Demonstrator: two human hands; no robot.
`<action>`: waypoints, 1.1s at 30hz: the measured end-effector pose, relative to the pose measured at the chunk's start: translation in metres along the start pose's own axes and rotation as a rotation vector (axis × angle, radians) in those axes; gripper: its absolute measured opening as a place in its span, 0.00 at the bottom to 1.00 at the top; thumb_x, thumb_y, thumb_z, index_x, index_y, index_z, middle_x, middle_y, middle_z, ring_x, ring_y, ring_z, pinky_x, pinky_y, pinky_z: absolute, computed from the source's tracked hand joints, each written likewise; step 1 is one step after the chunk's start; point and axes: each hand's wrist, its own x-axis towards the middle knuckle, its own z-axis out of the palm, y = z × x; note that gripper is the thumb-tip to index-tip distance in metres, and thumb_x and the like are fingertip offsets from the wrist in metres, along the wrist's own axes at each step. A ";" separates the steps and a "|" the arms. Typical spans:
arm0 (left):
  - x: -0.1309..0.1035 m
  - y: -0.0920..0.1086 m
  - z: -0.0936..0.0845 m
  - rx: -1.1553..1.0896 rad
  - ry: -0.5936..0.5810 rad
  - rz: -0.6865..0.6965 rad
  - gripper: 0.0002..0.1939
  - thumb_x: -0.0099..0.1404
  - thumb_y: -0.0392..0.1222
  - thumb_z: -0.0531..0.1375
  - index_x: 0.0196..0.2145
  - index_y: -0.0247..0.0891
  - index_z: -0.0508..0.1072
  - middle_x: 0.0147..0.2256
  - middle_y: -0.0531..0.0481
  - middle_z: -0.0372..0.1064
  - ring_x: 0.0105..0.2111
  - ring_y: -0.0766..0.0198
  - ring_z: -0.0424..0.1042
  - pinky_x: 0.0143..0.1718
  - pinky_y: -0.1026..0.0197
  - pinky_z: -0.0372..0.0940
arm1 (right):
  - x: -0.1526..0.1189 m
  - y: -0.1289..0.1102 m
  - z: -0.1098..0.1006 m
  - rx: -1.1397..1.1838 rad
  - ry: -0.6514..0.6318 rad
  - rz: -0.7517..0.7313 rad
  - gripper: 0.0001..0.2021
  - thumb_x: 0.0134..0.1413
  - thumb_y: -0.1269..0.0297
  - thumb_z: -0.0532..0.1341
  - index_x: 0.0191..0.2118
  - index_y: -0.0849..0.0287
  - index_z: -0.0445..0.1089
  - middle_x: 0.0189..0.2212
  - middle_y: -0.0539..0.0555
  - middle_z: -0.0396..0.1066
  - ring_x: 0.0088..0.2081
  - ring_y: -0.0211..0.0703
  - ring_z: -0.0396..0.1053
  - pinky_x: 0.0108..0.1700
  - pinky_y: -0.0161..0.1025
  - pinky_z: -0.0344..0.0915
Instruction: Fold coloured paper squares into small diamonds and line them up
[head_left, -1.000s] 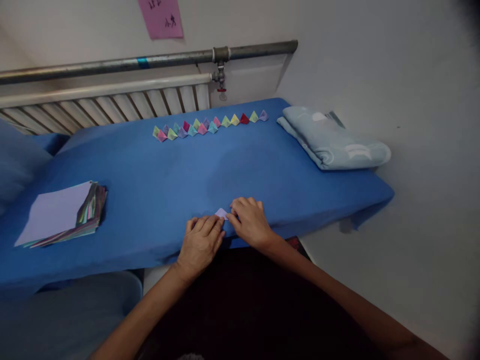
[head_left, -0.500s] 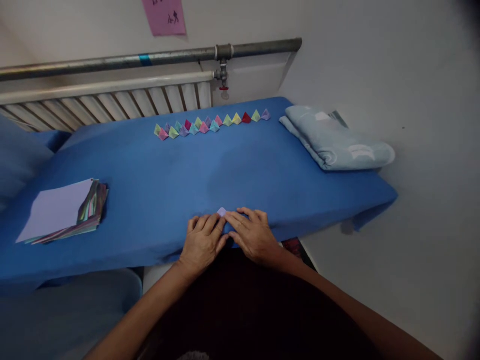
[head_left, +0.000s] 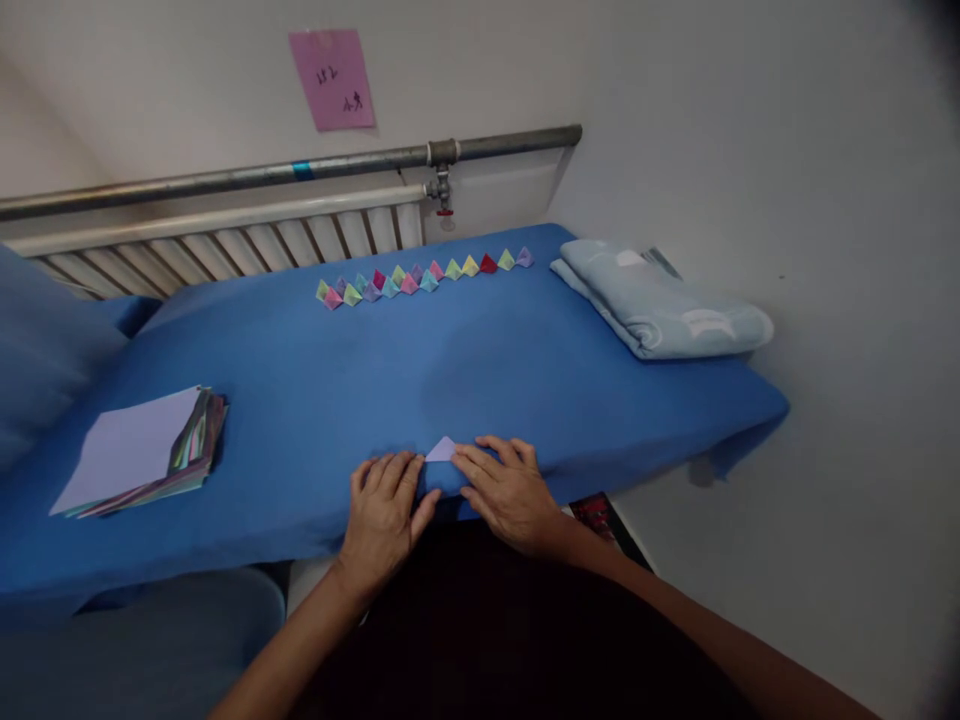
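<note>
A small lilac paper (head_left: pixel 442 449), folded into a triangle, lies flat near the front edge of the blue-covered table (head_left: pixel 360 375), its point away from me. My left hand (head_left: pixel 384 510) rests palm down, its fingers laid out and the fingertips at the paper's left corner. My right hand (head_left: pixel 510 490) lies on the other side, fingers stretched out, with the fingertips on the paper's right corner. Neither hand grips the paper; both press it against the cloth.
Several coloured folded-paper pieces (head_left: pixel 409 284) stand in rows at the back. A stack of coloured paper (head_left: pixel 135 450) lies at left. A folded pale blanket (head_left: pixel 664 305) sits at right. Behind the table run a radiator (head_left: pixel 262 243) and a pipe (head_left: pixel 360 160).
My left hand has slid left, away from the right hand, and more of the lilac paper shows between them as a triangle. The whole view has tilted slightly upward.
</note>
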 end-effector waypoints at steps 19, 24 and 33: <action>0.085 -0.027 0.004 -0.368 -0.550 0.197 0.12 0.69 0.43 0.51 0.36 0.40 0.74 0.33 0.48 0.71 0.32 0.62 0.71 0.35 0.61 0.64 | 0.016 0.014 -0.014 0.454 0.191 0.218 0.11 0.62 0.66 0.54 0.45 0.55 0.72 0.42 0.54 0.75 0.45 0.44 0.69 0.48 0.44 0.59; 0.080 -0.024 0.002 -0.365 -0.504 0.129 0.12 0.69 0.42 0.50 0.37 0.41 0.74 0.31 0.50 0.70 0.31 0.64 0.71 0.35 0.62 0.65 | 0.017 0.014 -0.015 0.478 0.222 0.262 0.10 0.60 0.67 0.54 0.42 0.54 0.71 0.39 0.53 0.76 0.44 0.44 0.71 0.48 0.44 0.61; 0.061 0.003 0.013 -0.289 -0.135 -0.161 0.09 0.68 0.35 0.50 0.38 0.38 0.70 0.31 0.47 0.71 0.30 0.63 0.71 0.32 0.62 0.66 | 0.039 -0.002 -0.006 0.477 0.264 0.419 0.06 0.56 0.62 0.60 0.38 0.57 0.66 0.31 0.52 0.73 0.34 0.43 0.70 0.40 0.42 0.64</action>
